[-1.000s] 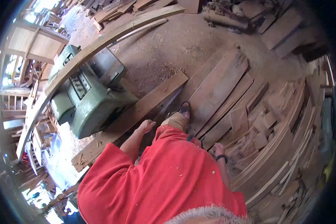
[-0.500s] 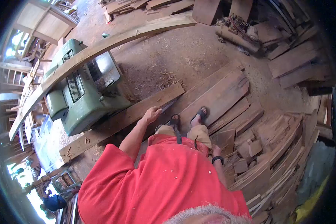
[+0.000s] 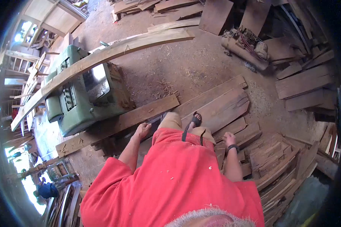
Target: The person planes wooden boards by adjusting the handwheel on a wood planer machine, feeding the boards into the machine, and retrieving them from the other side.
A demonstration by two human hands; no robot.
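My left hand [image 3: 143, 130] is closed at my left side, beside a long brown plank [image 3: 117, 126]. A flat grey, blade-like tool [image 3: 156, 122] sticks out from it, partly hidden by my leg; its exact kind cannot be made out. On the other side, my right hand [image 3: 229, 139], with a black wristband [image 3: 233, 147], hangs over stacked boards [image 3: 250, 134]. Its fingers look loosely apart, and nothing shows in them. My sandalled foot [image 3: 196, 120] is on wide brown boards [image 3: 223, 109].
A green woodworking machine [image 3: 85, 109] stands ahead to the left. Across it lies a long pale board [image 3: 102, 58]. An air compressor [image 3: 246, 49] sits ahead to the right, near leaning planks [image 3: 305, 83]. Another person [image 3: 47, 190] is far left.
My left hand has drawn back and down with the grey blade-like tool. My right hand has swung outward and forward, away from my leg. My legs have shifted in a step.
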